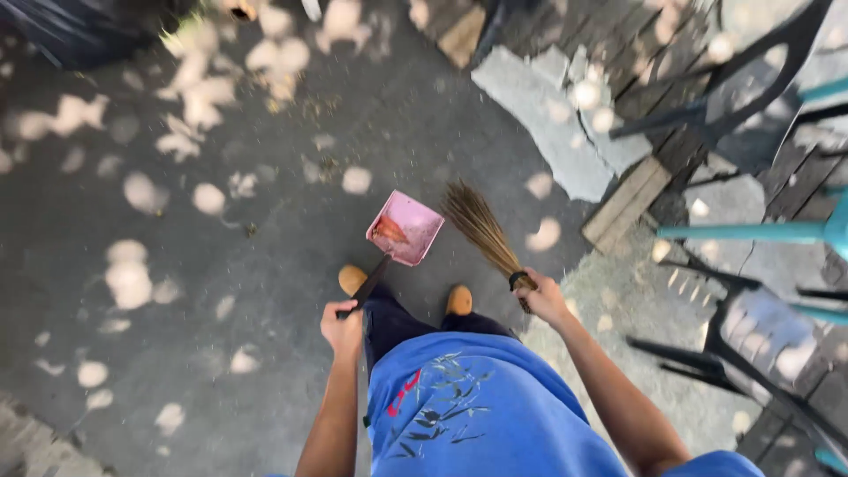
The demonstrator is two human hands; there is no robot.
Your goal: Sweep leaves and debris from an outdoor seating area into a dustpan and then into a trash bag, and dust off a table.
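1. Here, a pink dustpan (pixel 406 228) is hanging just above the dark pavement (pixel 177 291), in front of the person's two tan shoes (pixel 458 300), with a little reddish-brown debris lying inside it.
2. The left hand (pixel 343 329) is curling its fingers tightly around the end of the dustpan's long dark handle (pixel 364 287).
3. Just beside the pan's right edge, a small straw broom (pixel 481 225) is fanning its bristles towards the pan.
4. The right hand (pixel 542 299) is gripping the broom at its dark bound neck, fingers closed round it.
5. Spots of sunlight are dappling the pavement all around.
6. Farther right, broken grey slabs (pixel 552 115) and wooden planks (pixel 625 203) are lying near dark chair frames (pixel 724 106) and teal chair legs (pixel 760 232).
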